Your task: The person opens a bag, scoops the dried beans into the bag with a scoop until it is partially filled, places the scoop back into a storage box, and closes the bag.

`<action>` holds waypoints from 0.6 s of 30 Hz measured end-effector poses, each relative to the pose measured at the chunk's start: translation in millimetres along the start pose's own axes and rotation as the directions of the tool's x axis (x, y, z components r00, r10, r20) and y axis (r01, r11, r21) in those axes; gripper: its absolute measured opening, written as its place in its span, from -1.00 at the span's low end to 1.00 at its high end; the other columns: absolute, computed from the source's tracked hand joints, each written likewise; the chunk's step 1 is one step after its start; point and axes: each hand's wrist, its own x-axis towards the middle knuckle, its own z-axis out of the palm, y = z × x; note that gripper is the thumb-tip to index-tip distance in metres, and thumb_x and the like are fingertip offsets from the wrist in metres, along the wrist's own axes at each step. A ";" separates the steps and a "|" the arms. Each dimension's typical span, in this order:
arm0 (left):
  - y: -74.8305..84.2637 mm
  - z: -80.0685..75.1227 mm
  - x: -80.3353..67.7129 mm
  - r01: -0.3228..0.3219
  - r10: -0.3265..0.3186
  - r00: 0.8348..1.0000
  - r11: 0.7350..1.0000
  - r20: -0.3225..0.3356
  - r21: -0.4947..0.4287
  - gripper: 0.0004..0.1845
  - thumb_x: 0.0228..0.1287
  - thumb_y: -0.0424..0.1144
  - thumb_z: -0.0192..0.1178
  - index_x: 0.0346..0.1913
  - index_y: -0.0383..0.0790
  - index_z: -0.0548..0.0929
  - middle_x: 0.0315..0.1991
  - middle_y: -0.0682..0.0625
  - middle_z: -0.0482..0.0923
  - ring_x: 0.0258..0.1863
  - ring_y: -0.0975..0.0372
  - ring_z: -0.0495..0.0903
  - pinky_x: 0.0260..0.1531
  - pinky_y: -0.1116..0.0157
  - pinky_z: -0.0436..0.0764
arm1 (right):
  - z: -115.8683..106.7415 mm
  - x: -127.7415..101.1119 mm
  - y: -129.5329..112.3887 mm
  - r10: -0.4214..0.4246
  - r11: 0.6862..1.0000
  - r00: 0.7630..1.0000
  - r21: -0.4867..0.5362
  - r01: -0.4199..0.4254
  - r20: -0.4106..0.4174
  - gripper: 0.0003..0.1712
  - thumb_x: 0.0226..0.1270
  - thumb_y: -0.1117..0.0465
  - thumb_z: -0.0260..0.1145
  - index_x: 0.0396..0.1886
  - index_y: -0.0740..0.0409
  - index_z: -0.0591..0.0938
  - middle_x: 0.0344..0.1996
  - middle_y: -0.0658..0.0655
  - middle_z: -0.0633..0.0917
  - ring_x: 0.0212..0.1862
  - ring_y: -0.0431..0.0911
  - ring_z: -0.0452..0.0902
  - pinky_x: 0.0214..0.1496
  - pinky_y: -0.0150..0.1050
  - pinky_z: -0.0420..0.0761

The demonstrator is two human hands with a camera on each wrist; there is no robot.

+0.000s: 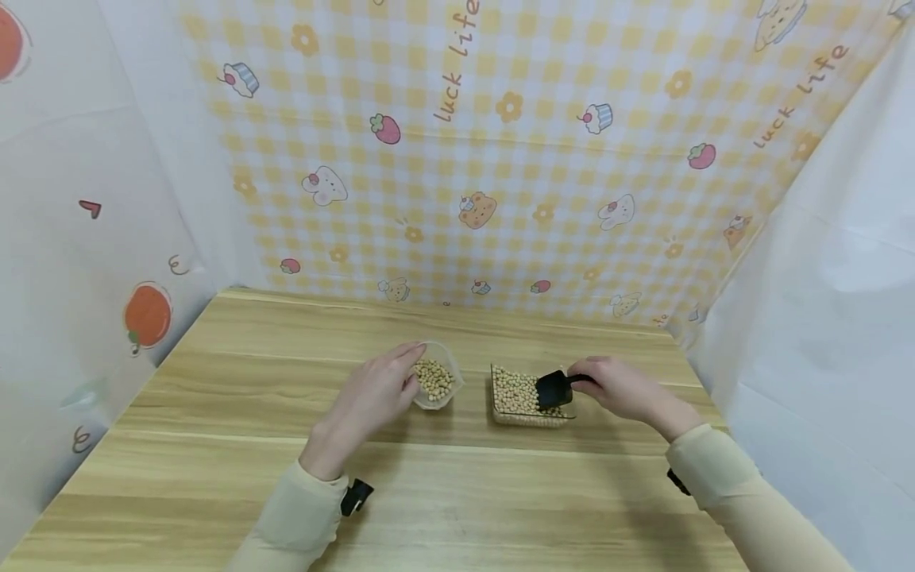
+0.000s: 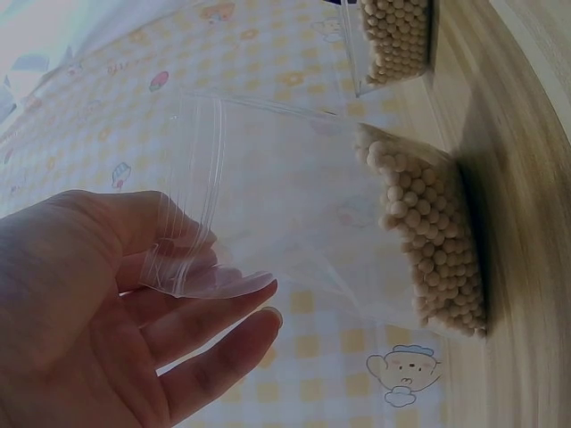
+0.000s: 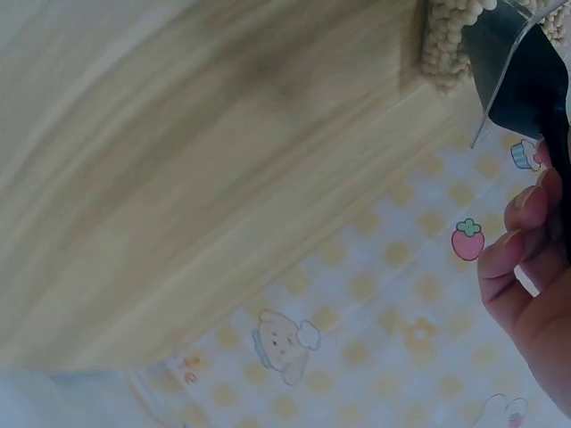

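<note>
Clear bag (image 1: 436, 381) rim is pinched open by left hand (image 1: 375, 393); a low layer of beans is already inside. Black scoop (image 1: 554, 389), gripped by right hand (image 1: 622, 387), is dipped in bean tray (image 1: 525, 419), mostly full. Much transfer judged left.

Both forearms, in cream sleeves, reach forward from the near edge, each with a dark strap at the wrist. The left hand (image 1: 375, 395) angles inward, palm turned right, its thumb and fingers (image 2: 214, 299) pinching thin clear plastic. The right hand (image 1: 620, 387) lies knuckles up, fingers (image 3: 522, 234) curled in a grip on a black handle.
</note>
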 end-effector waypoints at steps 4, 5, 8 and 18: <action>-0.5 0.7 -0.8 0.003 -0.003 1.000 1.000 0.006 -0.006 -0.48 0.23 -0.41 0.17 0.29 -0.40 0.48 0.27 -0.26 0.45 -0.77 0.41 0.14 -0.72 0.45 0.32 | 9.7 0.5 5.2 0.047 0.995 0.999 0.091 -0.045 -0.019 -0.79 0.37 0.29 0.28 -0.05 0.22 0.68 -0.20 0.06 0.71 -0.19 -0.06 0.63 -0.17 -0.06 0.60; -0.8 0.7 -0.9 0.005 -0.004 1.000 1.000 0.007 -0.006 -0.48 0.23 -0.41 0.17 0.29 -0.40 0.48 0.27 -0.26 0.45 -0.76 0.41 0.14 -0.71 0.44 0.32 | 12.5 0.5 6.7 0.070 0.990 0.997 0.122 -0.067 -0.023 -0.79 0.37 0.28 0.28 -0.04 0.22 0.68 -0.19 0.07 0.72 -0.19 -0.06 0.63 -0.17 -0.05 0.60; -1.4 0.3 -1.1 0.009 -0.009 1.000 1.000 0.007 -0.001 -0.48 0.22 -0.41 0.17 0.29 -0.40 0.49 0.27 -0.25 0.45 -0.74 0.39 0.16 -0.68 0.42 0.34 | 21.7 -1.3 12.1 0.141 0.967 0.990 0.218 -0.134 -0.015 -0.74 0.40 0.23 0.25 0.02 0.19 0.67 -0.10 0.12 0.71 -0.17 -0.03 0.63 -0.11 -0.02 0.59; -0.1 0.2 -0.4 0.009 -0.009 1.000 1.000 0.014 0.011 -0.48 0.24 -0.39 0.17 0.29 -0.40 0.48 0.27 -0.24 0.46 -0.68 0.35 0.22 -0.59 0.39 0.39 | 50.0 -8.2 20.2 0.244 0.803 0.966 0.541 -0.252 0.087 -0.65 0.49 0.15 0.15 0.15 0.20 0.57 -0.32 0.27 0.63 -0.57 0.01 0.43 -0.50 -0.24 0.47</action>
